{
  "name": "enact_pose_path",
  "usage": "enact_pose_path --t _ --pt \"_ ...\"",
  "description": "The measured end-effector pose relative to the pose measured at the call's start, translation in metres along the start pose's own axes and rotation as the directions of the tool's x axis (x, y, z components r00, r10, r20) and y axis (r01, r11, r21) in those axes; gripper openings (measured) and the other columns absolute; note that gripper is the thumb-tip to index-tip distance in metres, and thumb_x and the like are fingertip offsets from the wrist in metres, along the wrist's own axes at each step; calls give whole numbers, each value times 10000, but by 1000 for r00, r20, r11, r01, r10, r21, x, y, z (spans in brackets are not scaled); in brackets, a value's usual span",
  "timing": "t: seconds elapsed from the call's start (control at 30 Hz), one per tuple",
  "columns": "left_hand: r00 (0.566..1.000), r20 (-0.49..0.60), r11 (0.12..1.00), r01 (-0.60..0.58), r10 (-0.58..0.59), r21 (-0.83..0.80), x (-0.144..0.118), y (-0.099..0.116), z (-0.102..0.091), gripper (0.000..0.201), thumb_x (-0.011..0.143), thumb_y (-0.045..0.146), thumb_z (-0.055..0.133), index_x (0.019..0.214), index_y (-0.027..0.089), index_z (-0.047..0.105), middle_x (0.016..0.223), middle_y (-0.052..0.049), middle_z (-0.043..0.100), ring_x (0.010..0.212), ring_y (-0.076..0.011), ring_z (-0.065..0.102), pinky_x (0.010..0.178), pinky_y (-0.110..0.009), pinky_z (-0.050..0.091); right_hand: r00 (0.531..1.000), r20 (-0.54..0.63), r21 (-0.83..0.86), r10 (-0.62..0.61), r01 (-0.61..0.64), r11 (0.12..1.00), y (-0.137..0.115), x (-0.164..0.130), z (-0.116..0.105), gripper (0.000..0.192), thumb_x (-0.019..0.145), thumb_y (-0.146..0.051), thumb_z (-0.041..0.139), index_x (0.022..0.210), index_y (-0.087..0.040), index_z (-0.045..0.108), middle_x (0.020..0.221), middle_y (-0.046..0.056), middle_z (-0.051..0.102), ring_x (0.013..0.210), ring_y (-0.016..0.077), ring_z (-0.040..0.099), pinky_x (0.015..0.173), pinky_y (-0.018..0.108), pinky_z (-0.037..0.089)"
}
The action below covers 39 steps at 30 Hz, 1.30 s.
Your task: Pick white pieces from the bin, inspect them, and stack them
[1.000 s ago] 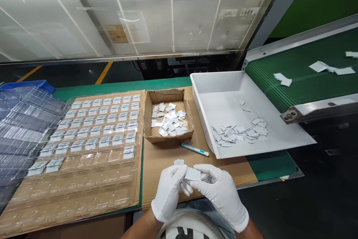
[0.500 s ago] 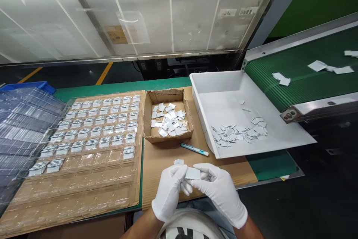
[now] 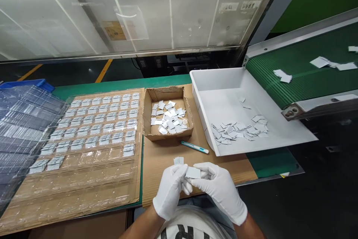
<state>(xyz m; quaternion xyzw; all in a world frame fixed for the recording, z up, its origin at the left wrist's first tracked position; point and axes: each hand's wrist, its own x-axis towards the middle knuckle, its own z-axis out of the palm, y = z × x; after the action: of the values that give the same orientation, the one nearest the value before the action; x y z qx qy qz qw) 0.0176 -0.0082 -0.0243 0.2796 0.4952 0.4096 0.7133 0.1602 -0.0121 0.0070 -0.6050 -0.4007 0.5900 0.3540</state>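
White piece [image 3: 192, 173] seems unmoved in both hands [image 3: 169, 188].

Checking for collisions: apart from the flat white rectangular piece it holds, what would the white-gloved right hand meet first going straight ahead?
Most likely the white-gloved left hand, just past that piece; how their depths line up is unclear.

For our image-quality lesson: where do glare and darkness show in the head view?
Head view: glints on the clear blister tray, streaky reflections on the stacked clear trays, darkness below the green conveyor belt; no strong glare on the held white piece.
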Motion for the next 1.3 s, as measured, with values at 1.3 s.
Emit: enact_pose_path --t 1.3 --pt "528 410 -183 -429 744 885 82 124 -43 298 860 366 526 1013 220 735 1060 -105 752 976 -303 689 892 -408 537 898 -188 -695 -397 164 700 -70 107 -132 183 900 -280 649 1030 -155 677 1000 71 712 869 185 675 812 366 547"
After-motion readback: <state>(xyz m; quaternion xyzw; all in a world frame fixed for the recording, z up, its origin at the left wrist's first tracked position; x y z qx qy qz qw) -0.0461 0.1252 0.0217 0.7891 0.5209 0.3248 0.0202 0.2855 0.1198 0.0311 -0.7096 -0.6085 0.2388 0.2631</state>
